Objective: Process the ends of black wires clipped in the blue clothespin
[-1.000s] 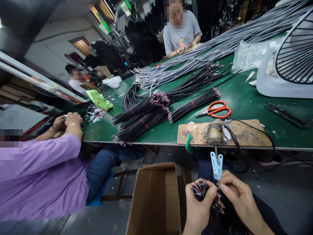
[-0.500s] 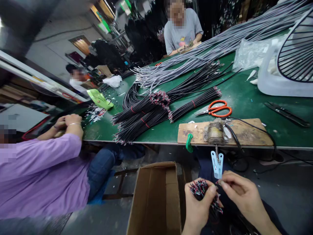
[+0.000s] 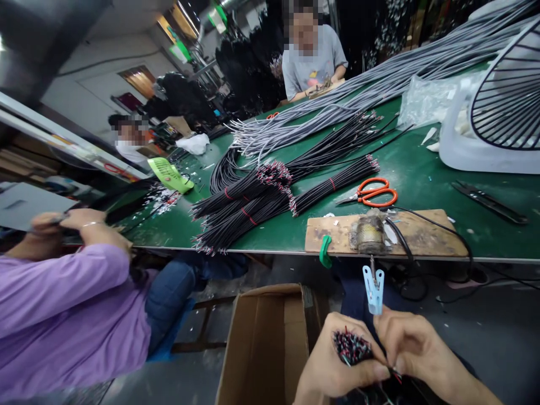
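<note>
Right hand (image 3: 415, 344) had lowered its pinch on wire ends (image 3: 396, 376) beneath the blue clip (image 3: 373, 289); left hand (image 3: 333, 363) gripped the wire bundle (image 3: 351, 344) alongside, probably light, bendy, best held behind its tips

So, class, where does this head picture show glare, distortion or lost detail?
Head view: a soft sheen on the green table; head view: the purple sleeve toward the left edge looks stretched, perhaps by a wide lens; head view: the wire ends in the left hand merge into speckle; head view: the upper left corner is dim.
</note>
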`<state>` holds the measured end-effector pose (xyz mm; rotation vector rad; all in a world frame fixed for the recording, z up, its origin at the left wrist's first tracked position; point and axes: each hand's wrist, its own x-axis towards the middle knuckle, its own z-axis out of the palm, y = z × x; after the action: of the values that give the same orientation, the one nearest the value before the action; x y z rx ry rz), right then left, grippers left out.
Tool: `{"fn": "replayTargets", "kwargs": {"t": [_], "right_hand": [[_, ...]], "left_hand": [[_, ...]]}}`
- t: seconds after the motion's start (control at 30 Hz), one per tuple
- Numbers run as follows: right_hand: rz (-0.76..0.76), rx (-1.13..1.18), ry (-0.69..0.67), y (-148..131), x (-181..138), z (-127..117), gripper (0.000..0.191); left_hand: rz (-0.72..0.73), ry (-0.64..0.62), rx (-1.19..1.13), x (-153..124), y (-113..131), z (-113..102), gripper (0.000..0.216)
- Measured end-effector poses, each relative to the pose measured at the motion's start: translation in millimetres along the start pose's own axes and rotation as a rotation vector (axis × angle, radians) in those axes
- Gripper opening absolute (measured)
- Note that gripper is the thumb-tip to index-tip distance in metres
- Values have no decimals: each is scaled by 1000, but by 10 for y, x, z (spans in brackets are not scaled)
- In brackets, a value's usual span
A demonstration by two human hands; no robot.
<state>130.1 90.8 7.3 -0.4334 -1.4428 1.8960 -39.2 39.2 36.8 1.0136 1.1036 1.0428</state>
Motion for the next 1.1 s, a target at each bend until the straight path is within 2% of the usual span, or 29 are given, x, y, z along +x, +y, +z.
{"fn": "replayTargets", "kwargs": {"t": [0.07,0.17,0.3,0.43,0.5,0.7,0.83,0.93,1.03,1.1], "right_hand": [[131,145,7,38,-6,-4,33],[271,208,71,71,38,-60,30],[236,312,288,82,247,-100,28],[240,502,276,93,461,9,42],[221,536,284,99,505,63,41],[194,573,325,90,501,90,32],[246,625,279,104,495,74,37],[318,645,356,169,448,28,43],[322,554,408,254,340,-64,40],[302,388,402,283,250,-134,33]], "left_hand": [[97,82,59,14,18,29,21],[197,213,208,6,13,81,15],[238,282,245,-6,-20,86,12],[363,365,162,50,-71,49,9],[395,402,165,95,-81,36,6],[374,450,203,177,-56,80,5],[301,466,187,179,-29,127,9],[280,473,190,168,-7,132,11],[285,461,202,143,8,115,7],[290,422,188,116,-2,102,4]]}}
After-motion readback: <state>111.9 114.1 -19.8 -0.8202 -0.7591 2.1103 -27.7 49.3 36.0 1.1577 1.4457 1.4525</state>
